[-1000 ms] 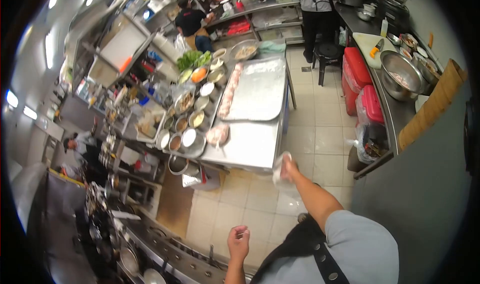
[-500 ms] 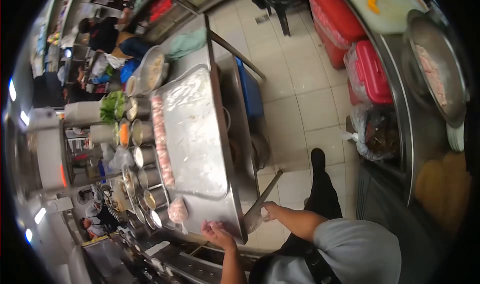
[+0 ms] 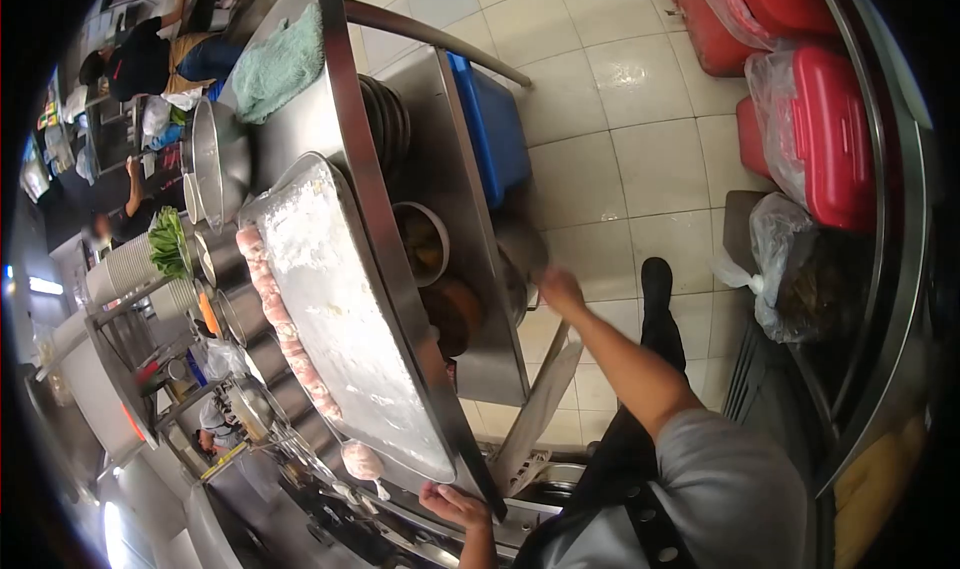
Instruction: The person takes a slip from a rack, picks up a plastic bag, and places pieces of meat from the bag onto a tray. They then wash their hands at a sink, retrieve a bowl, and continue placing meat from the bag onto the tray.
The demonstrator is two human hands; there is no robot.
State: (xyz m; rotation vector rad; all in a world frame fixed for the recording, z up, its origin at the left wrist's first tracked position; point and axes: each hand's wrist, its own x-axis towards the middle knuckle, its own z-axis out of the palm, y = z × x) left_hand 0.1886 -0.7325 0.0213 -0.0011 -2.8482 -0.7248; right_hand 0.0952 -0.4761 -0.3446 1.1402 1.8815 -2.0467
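My left hand [image 3: 455, 505] is at the near corner of the steel table [image 3: 455, 424], fingers loosely bent and apart, with nothing visible in it. Close to it lies a small tied plastic bag of pink ground meat [image 3: 361, 460]. A metal tray [image 3: 350, 319], smeared with white, covers much of the tabletop. Pink raw meat pieces [image 3: 285, 329] form a row along its far long edge. My right hand [image 3: 563, 294] is off the table's side, low by a metal bowl [image 3: 520, 254] beneath it; motion blurs its fingers.
A green towel [image 3: 280, 64] and a large metal bowl [image 3: 220, 159] sit at the table's far end. A blue bin [image 3: 490, 134] stands below. Red containers [image 3: 830, 134] and a tied plastic bag [image 3: 785, 269] are across the tiled aisle. Other people [image 3: 150, 64] work beyond.
My view has turned and shifted nearer the table. My right hand has moved from beside the table's corner toward the under-shelf bowl. My left hand remains near the bagged meat.
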